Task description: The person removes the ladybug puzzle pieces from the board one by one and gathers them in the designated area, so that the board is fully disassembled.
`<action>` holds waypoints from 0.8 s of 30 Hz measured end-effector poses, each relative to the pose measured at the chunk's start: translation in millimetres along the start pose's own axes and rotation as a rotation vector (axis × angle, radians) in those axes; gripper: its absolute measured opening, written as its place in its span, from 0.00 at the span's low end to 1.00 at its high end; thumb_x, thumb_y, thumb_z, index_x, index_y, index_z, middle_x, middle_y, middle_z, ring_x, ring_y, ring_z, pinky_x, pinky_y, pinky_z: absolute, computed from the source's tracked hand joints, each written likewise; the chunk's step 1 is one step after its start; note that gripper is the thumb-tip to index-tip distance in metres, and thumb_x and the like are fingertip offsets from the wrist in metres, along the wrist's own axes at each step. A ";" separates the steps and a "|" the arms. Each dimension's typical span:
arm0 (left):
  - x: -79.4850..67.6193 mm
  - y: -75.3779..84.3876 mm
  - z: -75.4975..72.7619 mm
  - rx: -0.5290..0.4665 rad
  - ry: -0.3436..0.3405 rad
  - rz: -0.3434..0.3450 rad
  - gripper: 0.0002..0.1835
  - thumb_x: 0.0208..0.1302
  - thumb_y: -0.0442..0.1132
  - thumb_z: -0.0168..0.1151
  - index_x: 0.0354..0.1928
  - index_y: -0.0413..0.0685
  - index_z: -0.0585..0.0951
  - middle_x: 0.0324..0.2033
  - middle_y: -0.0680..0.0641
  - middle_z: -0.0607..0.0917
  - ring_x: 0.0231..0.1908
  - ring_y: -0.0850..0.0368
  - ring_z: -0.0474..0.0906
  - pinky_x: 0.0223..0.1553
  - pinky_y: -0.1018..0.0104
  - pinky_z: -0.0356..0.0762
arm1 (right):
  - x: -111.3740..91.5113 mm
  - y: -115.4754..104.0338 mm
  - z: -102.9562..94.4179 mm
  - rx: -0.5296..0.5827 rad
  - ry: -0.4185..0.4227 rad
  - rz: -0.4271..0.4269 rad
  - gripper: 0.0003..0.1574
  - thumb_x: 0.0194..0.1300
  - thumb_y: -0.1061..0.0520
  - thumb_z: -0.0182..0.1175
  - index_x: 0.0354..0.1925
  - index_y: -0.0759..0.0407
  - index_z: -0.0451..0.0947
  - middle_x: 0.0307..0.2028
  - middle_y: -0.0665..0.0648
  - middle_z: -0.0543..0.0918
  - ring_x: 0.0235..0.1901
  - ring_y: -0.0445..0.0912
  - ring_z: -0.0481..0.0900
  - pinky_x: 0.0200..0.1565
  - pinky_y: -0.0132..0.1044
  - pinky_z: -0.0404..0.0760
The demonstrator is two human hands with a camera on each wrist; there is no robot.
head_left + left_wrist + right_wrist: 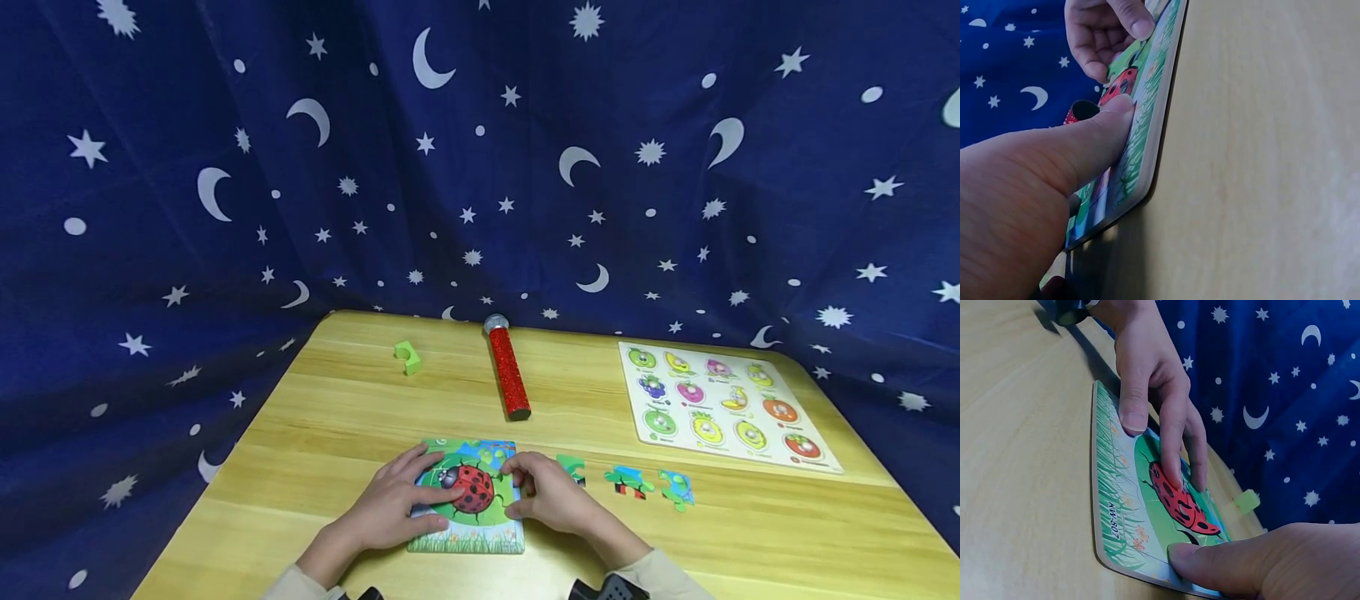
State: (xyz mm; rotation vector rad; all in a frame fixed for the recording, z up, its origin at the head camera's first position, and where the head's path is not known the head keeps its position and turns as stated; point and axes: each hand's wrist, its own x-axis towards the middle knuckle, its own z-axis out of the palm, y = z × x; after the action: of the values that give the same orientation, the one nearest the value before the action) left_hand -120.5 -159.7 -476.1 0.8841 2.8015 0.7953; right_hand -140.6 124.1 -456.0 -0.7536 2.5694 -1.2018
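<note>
A ladybug jigsaw puzzle [465, 542] in a thin board lies at the table's near middle, its red ladybug [1179, 503] facing up. My left hand [393, 500] rests on its left side, fingers stretched across the picture and thumb over the lower part. At the right edge, my right hand [551, 492] has its fingers curled, with index and thumb on either side of a green puzzle piece [507, 492]. The right thumb [1188, 559] touches the picture beside a black leg. The other right fingers are partly hidden. Grass [1141, 140] is printed along the near border.
Three loose puzzle pieces, one green [572, 465], one green and red [630, 481] and one blue-green [678, 489], lie right of my right hand. Behind are a red glittery microphone [510, 375], a green block [407, 357] and a fruit peg board [720, 400]. A starry curtain [480, 167] hangs behind.
</note>
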 end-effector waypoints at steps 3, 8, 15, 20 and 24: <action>-0.2 -0.6 1.4 -0.002 0.003 -0.002 0.23 0.63 0.65 0.58 0.59 0.78 0.79 0.72 0.44 0.66 0.74 0.35 0.52 0.63 0.26 0.57 | -0.8 1.8 0.9 -0.012 0.005 0.001 0.26 0.49 0.63 0.75 0.47 0.63 0.78 0.34 0.54 0.76 0.30 0.40 0.69 0.31 0.28 0.71; 0.1 -1.2 1.6 -0.004 0.003 -0.002 0.22 0.62 0.65 0.59 0.59 0.78 0.79 0.72 0.44 0.67 0.74 0.35 0.52 0.62 0.26 0.58 | -1.4 3.3 1.3 -0.016 0.009 0.003 0.26 0.49 0.62 0.75 0.47 0.62 0.78 0.34 0.53 0.76 0.30 0.39 0.69 0.32 0.28 0.71; 0.2 -1.1 0.0 0.007 0.005 0.003 0.22 0.62 0.65 0.59 0.59 0.79 0.79 0.72 0.45 0.66 0.74 0.35 0.53 0.62 0.27 0.59 | -3.0 2.1 1.5 -0.025 0.045 -0.004 0.26 0.49 0.60 0.76 0.47 0.60 0.79 0.35 0.53 0.75 0.32 0.40 0.68 0.33 0.28 0.70; -0.1 -0.3 -0.6 0.011 0.006 0.009 0.22 0.62 0.64 0.60 0.59 0.78 0.79 0.72 0.44 0.67 0.74 0.34 0.53 0.62 0.27 0.60 | -3.9 2.9 3.1 -0.035 0.079 -0.020 0.25 0.49 0.60 0.76 0.46 0.60 0.79 0.35 0.53 0.75 0.32 0.39 0.68 0.33 0.27 0.70; -0.3 0.3 -0.2 0.009 0.012 0.016 0.22 0.63 0.63 0.60 0.59 0.76 0.80 0.72 0.43 0.67 0.74 0.33 0.54 0.62 0.27 0.60 | -5.2 4.0 4.2 -0.045 0.098 -0.023 0.25 0.48 0.60 0.76 0.45 0.60 0.79 0.35 0.53 0.75 0.32 0.39 0.68 0.33 0.27 0.70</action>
State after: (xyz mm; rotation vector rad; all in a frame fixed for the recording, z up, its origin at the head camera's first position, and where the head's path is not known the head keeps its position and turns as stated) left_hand -120.1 -159.8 -475.8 0.9079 2.8141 0.7933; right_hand -136.0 126.2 -461.9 -0.7534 2.6823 -1.2196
